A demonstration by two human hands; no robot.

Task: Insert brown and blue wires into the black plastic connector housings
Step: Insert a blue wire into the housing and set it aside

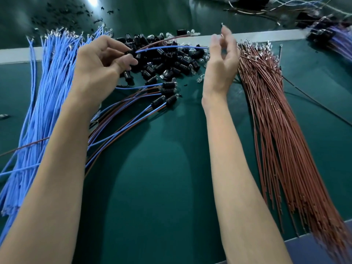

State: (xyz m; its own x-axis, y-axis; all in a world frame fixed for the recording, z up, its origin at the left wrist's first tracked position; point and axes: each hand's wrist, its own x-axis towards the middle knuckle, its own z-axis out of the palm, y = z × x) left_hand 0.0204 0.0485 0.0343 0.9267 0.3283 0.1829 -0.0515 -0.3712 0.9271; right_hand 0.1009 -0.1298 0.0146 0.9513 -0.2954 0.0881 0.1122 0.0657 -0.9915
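**One housing in the left hand, two wires running from it**

The left hand [99, 60] pinches a single black connector housing [131, 52] between thumb and curled fingers. Two wires leave that housing toward the right hand: one blue wire [171, 47], which arcs across to the edge of the right palm, and one brown wire [163, 40] rising just above it.

The right hand [221, 61] is raised with its fingers loosely curved and blurred. Whether its fingertips pinch a wire end cannot be told.

Between the two hands, on the far side, lies one loose pile of housings [171, 61], too many to count, with small clear bulbs [202, 60] mixed in along the edge nearer the right hand.

Just below the left hand's fingers, four finished assemblies [168, 85] lie side by side, each with a blue and a brown lead trailing back under the left forearm.

Outside the left hand spreads one blue wire bundle [47, 92]. Outside the right hand lies one brown wire bundle [276, 130], its metal terminals pointing away from the person. Everything rests on a green mat [152, 187]. Far beyond the right hand sits one more blurred bundle [339, 39] of bluish wires with dark ends.
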